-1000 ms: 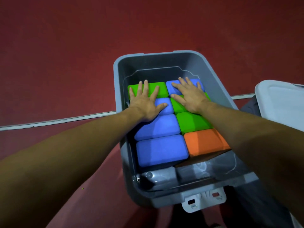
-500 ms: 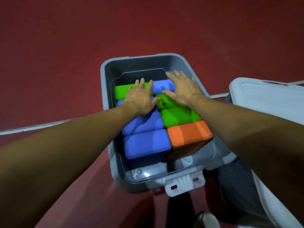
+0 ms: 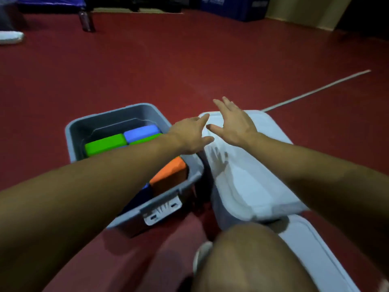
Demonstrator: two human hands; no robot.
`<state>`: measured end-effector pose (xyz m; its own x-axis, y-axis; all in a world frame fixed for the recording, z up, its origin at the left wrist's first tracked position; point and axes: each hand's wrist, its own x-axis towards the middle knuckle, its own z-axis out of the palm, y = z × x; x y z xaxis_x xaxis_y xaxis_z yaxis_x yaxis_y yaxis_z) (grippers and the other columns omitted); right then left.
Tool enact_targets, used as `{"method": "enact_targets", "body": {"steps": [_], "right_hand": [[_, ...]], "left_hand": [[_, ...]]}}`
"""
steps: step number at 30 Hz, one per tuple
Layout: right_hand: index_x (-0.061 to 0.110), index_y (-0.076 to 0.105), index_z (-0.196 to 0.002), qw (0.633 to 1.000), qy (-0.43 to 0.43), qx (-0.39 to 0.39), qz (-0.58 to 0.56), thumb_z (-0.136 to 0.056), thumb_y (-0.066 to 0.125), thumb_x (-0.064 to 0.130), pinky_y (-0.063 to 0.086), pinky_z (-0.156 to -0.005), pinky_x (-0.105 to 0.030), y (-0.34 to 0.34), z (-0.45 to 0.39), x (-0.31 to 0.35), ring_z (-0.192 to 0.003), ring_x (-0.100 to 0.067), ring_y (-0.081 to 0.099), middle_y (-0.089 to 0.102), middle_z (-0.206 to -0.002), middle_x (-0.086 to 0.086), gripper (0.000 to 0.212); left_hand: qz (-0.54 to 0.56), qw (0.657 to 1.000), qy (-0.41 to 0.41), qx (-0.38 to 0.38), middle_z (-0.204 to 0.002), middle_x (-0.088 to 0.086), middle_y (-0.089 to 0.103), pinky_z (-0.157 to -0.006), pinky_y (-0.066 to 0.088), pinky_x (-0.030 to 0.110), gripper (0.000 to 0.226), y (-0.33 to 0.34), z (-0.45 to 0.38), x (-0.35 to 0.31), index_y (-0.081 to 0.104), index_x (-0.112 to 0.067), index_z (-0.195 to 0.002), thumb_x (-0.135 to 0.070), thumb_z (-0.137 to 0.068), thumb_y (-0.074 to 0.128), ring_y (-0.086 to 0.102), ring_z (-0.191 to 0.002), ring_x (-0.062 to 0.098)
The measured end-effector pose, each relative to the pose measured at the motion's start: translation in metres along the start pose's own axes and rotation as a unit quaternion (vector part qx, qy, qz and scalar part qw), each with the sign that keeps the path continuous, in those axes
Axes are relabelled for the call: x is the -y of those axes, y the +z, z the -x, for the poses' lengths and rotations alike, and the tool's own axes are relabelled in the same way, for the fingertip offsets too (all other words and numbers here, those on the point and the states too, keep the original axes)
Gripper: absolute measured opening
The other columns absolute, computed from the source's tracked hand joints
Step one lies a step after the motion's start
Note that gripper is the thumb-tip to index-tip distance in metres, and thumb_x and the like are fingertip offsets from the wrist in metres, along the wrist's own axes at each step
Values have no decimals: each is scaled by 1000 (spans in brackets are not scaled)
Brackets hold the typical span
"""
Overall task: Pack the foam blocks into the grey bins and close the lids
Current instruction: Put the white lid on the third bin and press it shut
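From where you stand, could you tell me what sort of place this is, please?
Probably an indoor sports hall, perhaps for table tennis: a wide red floor with a white line painted across it, and blue barrier boards along the far wall.

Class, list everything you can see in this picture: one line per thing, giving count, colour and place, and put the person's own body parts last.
Bin: one, grey, open, on the floor at left.
Foam blocks: at least five showing, two green, two blue, one orange, inside the bin; arm hides more.
Latch: one, white, on the bin's near rim.
Lids: two, pale grey, right of the bin; what lies beneath is hidden.
Floor: red, with a white line at right.
Far background: dark blurred items, unidentifiable.
Left hand: open, over the bin's right rim.
Right hand: open, above the lid.
Knee: one, bottom centre.
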<state>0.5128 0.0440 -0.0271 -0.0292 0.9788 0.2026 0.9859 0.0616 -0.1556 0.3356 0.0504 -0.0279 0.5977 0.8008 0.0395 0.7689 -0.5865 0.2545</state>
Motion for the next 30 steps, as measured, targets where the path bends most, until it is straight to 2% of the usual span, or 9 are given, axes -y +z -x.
{"method": "enact_targets", "body": {"steps": [6, 10, 14, 17, 21, 24, 28, 30], "right_hand": [[24, 18, -154, 988, 152, -2, -14, -88, 54, 60, 31, -114, -51, -10, 160, -112, -148, -26, 22, 16, -163, -7, 83], [21, 22, -153, 964, 261, 2, -55, -87, 59, 56, 29, -115, -47, 0, 264, -166, -146, -28, 24, 20, -161, -9, 83], [23, 19, -154, 931, 356, 25, -73, -86, 59, 59, 27, -115, -51, 28, 351, -199, -148, -28, 21, 16, -163, -8, 87], [23, 16, -155, 912, 398, 49, -92, -85, 58, 62, 25, -116, -50, 53, 397, -210, -149, -28, 17, 13, -164, -7, 90], [22, 18, -154, 899, 420, 69, -104, -84, 56, 66, 29, -115, -51, 88, 439, -209, -148, -29, 21, 16, -163, -7, 91], [25, 16, -153, 889, 432, 105, -112, -83, 52, 71, 30, -114, -54, 114, 463, -201, -147, -30, 23, 14, -163, -6, 92], [25, 17, -153, 880, 437, 137, -127, -83, 55, 69, 30, -114, -52, 147, 494, -180, -146, -31, 25, 13, -163, -6, 91], [23, 18, -152, 877, 434, 154, -137, -83, 57, 67, 32, -113, -52, 163, 508, -166, -145, -31, 24, 13, -163, -7, 90]], "left_hand": [[-42, 986, 97, 130, -156, 9, 35, -113, 31, 41, 80, 8, 8, -134, 10, -22, -157, -59, -95, 45, 34, -141, 29], [-61, 960, 146, 231, -157, 4, 36, -115, 29, 40, 80, 22, 15, -212, 9, -31, -157, -65, -93, 43, 35, -141, 27], [-84, 932, 179, 303, -158, 1, 34, -116, 24, 39, 79, 39, 31, -273, 8, -35, -157, -65, -93, 45, 32, -144, 26], [-112, 911, 183, 352, -158, 2, 33, -116, 21, 39, 81, 53, 40, -302, 6, -34, -157, -64, -93, 45, 29, -146, 26], [-149, 891, 206, 375, -160, 2, 28, -116, 22, 40, 81, 73, 55, -331, 5, -33, -157, -64, -94, 45, 26, -147, 27], [-169, 871, 231, 399, -152, 2, 44, -114, 25, 39, 81, 96, 65, -343, 4, -35, -157, -66, -93, 43, 33, -144, 26], [-152, 865, 251, 407, -155, 4, 38, -113, 25, 36, 78, 116, 83, -344, 3, -37, -156, -64, -95, 42, 33, -143, 26], [-151, 859, 250, 420, -151, 6, 44, -111, 28, 36, 77, 125, 90, -341, 3, -38, -156, -63, -95, 42, 37, -140, 27]]}}
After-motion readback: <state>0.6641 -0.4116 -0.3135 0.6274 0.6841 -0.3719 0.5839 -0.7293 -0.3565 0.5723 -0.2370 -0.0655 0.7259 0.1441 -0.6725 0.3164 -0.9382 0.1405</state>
